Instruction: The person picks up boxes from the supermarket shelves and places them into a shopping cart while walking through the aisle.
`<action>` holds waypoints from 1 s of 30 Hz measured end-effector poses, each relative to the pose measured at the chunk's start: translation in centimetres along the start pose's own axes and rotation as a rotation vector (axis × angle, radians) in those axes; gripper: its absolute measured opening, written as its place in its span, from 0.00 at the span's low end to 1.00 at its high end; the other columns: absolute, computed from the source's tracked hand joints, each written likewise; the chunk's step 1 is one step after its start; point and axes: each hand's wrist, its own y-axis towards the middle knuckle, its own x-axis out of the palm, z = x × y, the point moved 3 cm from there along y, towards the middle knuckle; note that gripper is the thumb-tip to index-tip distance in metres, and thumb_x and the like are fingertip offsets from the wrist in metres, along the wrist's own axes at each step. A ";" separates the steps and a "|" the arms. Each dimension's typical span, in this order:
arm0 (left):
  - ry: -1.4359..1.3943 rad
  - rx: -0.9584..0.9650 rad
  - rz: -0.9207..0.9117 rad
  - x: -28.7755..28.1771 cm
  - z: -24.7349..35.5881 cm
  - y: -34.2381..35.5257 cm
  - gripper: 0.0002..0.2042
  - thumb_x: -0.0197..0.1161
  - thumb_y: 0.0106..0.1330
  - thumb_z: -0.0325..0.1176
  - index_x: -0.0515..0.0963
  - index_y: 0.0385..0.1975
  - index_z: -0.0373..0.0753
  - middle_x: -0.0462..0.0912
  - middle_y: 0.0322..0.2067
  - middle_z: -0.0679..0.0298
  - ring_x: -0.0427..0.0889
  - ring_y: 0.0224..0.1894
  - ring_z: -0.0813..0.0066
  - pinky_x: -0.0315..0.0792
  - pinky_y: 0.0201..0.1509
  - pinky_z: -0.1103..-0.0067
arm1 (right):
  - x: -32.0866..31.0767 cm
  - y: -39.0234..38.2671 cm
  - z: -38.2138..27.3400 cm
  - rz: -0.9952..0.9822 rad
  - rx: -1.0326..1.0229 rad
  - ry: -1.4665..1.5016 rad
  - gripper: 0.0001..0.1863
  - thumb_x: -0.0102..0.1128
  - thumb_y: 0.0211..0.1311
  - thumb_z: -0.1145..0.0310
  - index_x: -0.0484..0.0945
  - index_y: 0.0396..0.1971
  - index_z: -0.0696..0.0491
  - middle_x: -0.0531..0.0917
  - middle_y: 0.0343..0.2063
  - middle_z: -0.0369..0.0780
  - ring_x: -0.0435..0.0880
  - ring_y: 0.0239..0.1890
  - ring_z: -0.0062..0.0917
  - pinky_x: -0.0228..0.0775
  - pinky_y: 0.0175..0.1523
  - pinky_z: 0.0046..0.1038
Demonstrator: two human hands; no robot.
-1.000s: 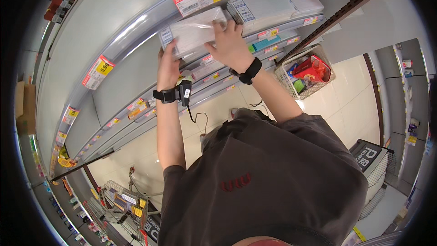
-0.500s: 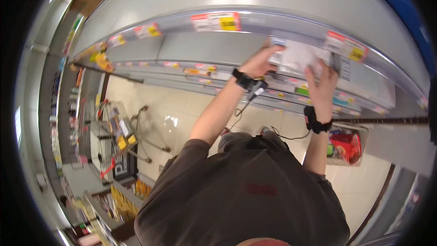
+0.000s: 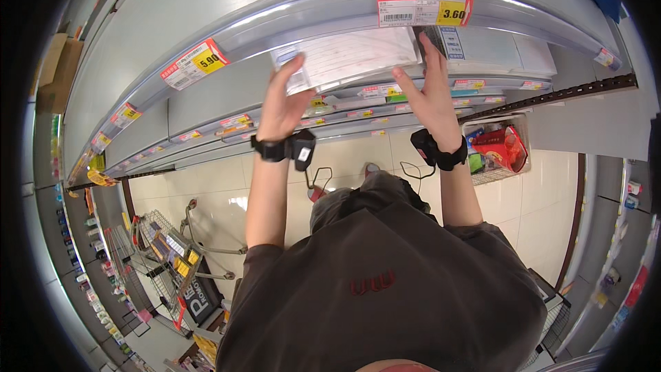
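A flat white pack with a clear, shiny wrapping and faint lines (image 3: 361,55) lies in the shelf below the front price rail. My left hand (image 3: 284,103) is at its left end, with the fingertips over a blue-marked label; some of its fingers are hidden. At the right end, my right hand (image 3: 435,100) has its thumb and fingers apart, one fingertip beside a dark narrow object (image 3: 432,45). To the right of that stand white packs with a blue-printed label (image 3: 452,43). Both wrists wear black straps with small devices.
A clear price rail (image 3: 275,17) with red and yellow tags curves above my hands. Lower shelf edges (image 3: 237,122) run beneath. A basket with red packages (image 3: 499,150) stands on the floor at right, and a shopping cart (image 3: 162,251) at left.
My view has turned and shifted, so the pack and both hands appear farther left. My hands are still at the two ends of the pack, which shows more sharply now.
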 end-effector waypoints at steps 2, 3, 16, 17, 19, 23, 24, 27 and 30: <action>-0.173 -0.005 -0.084 -1.4 0.9 -1.2 0.16 0.64 0.62 0.33 0.75 0.50 0.42 0.78 0.49 0.66 0.74 0.55 0.69 0.64 0.60 0.68 | 0.6 -0.3 0.7 -0.054 0.169 0.266 0.46 0.61 0.61 0.48 0.52 0.66 0.66 0.62 0.63 0.58 0.57 0.68 0.42 0.51 0.69 0.37; -0.202 -0.016 -0.085 -2.3 1.3 -1.9 0.17 0.63 0.62 0.33 0.74 0.51 0.41 0.78 0.50 0.65 0.74 0.56 0.69 0.65 0.61 0.68 | 0.7 -0.3 0.9 -0.056 0.169 0.274 0.46 0.61 0.61 0.48 0.52 0.66 0.66 0.62 0.63 0.58 0.57 0.68 0.42 0.51 0.69 0.37; -0.012 0.165 0.192 -17.3 1.4 -17.5 0.43 0.62 0.63 0.25 0.40 0.73 0.43 0.62 0.64 0.57 0.67 0.63 0.66 0.64 0.65 0.72 | 14.8 -6.4 -7.4 -0.699 0.274 0.595 0.43 0.61 0.63 0.55 0.50 0.68 0.64 0.60 0.65 0.52 0.60 0.67 0.35 0.52 0.68 0.31; 0.014 0.166 0.194 -18.5 1.9 -18.8 0.45 0.62 0.62 0.24 0.36 0.73 0.44 0.61 0.65 0.56 0.66 0.64 0.67 0.63 0.65 0.73 | 16.3 -7.6 -8.6 -0.730 0.221 0.549 0.43 0.61 0.63 0.57 0.50 0.67 0.64 0.61 0.64 0.51 0.60 0.67 0.35 0.50 0.69 0.31; 0.070 0.169 0.269 -21.4 0.3 -17.6 0.49 0.66 0.60 0.28 0.33 0.73 0.42 0.59 0.66 0.56 0.62 0.66 0.66 0.58 0.68 0.73 | 20.7 -8.1 -7.0 -0.784 -0.014 0.402 0.38 0.61 0.63 0.64 0.53 0.66 0.63 0.64 0.62 0.48 0.63 0.64 0.33 0.53 0.67 0.31; 0.029 0.269 0.449 -27.4 0.0 -20.7 0.51 0.68 0.60 0.33 0.32 0.72 0.38 0.55 0.68 0.53 0.59 0.68 0.65 0.53 0.70 0.73 | 27.5 -11.3 -9.5 -1.043 0.436 0.699 0.33 0.60 0.62 0.72 0.56 0.64 0.60 0.68 0.59 0.45 0.67 0.61 0.28 0.59 0.64 0.29; -0.029 0.274 0.476 -28.5 0.5 -21.7 0.51 0.68 0.60 0.35 0.31 0.72 0.37 0.54 0.68 0.53 0.58 0.69 0.65 0.53 0.70 0.73 | 28.4 -11.6 -11.7 -1.063 0.459 0.706 0.33 0.59 0.62 0.74 0.56 0.64 0.58 0.69 0.58 0.43 0.67 0.61 0.26 0.58 0.64 0.28; -0.172 0.343 0.578 -34.0 1.3 -25.3 0.49 0.68 0.62 0.41 0.37 0.71 0.33 0.60 0.66 0.53 0.63 0.66 0.66 0.58 0.68 0.74 | 33.8 -14.0 -15.5 -1.153 0.408 0.702 0.33 0.59 0.62 0.75 0.55 0.64 0.58 0.69 0.59 0.43 0.67 0.61 0.27 0.57 0.65 0.29; -0.408 0.344 0.487 -39.0 2.6 -29.7 0.33 0.66 0.63 0.37 0.58 0.65 0.32 0.73 0.57 0.59 0.74 0.58 0.72 0.70 0.60 0.75 | 39.3 -17.2 -19.9 -1.275 0.309 0.683 0.34 0.59 0.61 0.76 0.54 0.65 0.58 0.67 0.60 0.43 0.66 0.62 0.28 0.56 0.66 0.29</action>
